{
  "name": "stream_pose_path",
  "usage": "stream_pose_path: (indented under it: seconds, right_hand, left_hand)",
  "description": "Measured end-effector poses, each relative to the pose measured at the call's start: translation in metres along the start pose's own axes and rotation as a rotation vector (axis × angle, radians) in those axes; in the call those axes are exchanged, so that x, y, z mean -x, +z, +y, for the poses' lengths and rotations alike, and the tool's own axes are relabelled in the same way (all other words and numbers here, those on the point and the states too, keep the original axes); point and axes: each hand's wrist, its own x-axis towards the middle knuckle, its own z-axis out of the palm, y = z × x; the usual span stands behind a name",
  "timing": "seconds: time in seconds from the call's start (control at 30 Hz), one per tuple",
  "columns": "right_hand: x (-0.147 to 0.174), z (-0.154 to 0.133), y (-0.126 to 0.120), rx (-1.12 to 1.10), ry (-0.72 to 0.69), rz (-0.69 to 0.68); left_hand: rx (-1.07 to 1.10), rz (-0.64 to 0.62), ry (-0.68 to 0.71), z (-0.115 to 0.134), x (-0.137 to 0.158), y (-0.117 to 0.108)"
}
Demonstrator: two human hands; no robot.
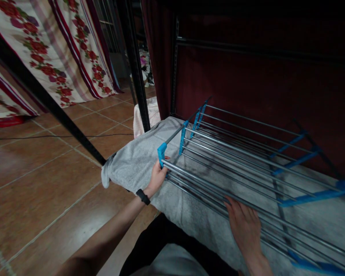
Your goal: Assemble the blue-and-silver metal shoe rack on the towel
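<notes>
Drying rack [232,147]: slim, round metal rods with a dull silver sheen, running parallel; it lies on the grey blanket, in front of the person.
Blue fittings [162,148]: smooth, plastic-looking; an angular corner cap at the near left, perforated bars behind it, longer strips on the right.
Left hand [158,174]: wrapped around the rack's near left corner, gripping it beside the cap.
Right hand [245,222]: fingers close together, laid against the front rods; whether they grip, I cannot tell.
Wristband [143,196]: black, on the left wrist.
Grey blanket [140,153]: soft, fuzzy pile, rumpled, one corner drooping past the edge.
Black posts [140,76]: straight and narrow, framing the blanket-covered surface.
Maroon curtain [247,84]: dark cloth behind the rack.
Floor [83,165]: brown square tiles, pale grout, glossy patches.
Floral curtain [71,50]: pale, striped fabric with red roses, hanging in folds.
</notes>
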Motion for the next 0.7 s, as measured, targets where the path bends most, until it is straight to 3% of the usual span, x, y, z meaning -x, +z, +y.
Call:
stream_pose_path:
  seconds: [0.7]
  right_hand:
    - [-0.0053,0.0014,-0.0012,0.032,-0.023,0.011]
  left_hand:
    - [0.074,0.063,-0.019,0.0038,-0.0015,0.0072]
